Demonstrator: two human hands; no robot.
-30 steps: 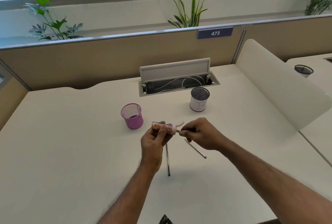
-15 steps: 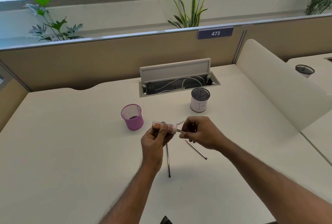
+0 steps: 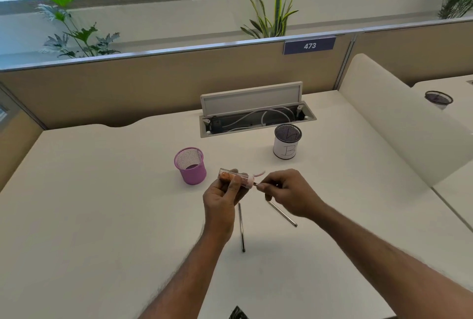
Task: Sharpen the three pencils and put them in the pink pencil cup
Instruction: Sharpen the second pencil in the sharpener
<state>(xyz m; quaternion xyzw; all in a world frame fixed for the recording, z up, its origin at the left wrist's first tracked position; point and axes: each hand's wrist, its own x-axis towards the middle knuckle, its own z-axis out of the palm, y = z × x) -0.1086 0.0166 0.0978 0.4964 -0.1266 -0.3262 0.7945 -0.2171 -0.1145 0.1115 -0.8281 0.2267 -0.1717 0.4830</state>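
Observation:
My left hand point(image 3: 222, 197) grips a clear tube-shaped sharpener point(image 3: 236, 177) with orange shavings inside and a pink end. My right hand point(image 3: 289, 192) pinches a pencil point(image 3: 261, 185) whose tip is in the sharpener's pink end; most of that pencil is hidden by my fingers. Two more pencils lie on the desk under my hands: one point(image 3: 241, 227) pointing toward me, the other point(image 3: 282, 214) slanting to the right. The pink mesh pencil cup point(image 3: 190, 165) stands upright and empty just left of my hands.
A white cup with a dark mesh rim, marked B point(image 3: 286, 144), stands behind my right hand. An open cable tray point(image 3: 256, 119) is set in the desk point(image 3: 102, 216) further back. A white divider point(image 3: 399, 119) rises on the right. A dark object point(image 3: 236, 313) pokes in at the bottom edge.
My right hand has turned slightly on the pencil at the sharpener's mouth. My left hand and the two pencils on the desk stay where they were.

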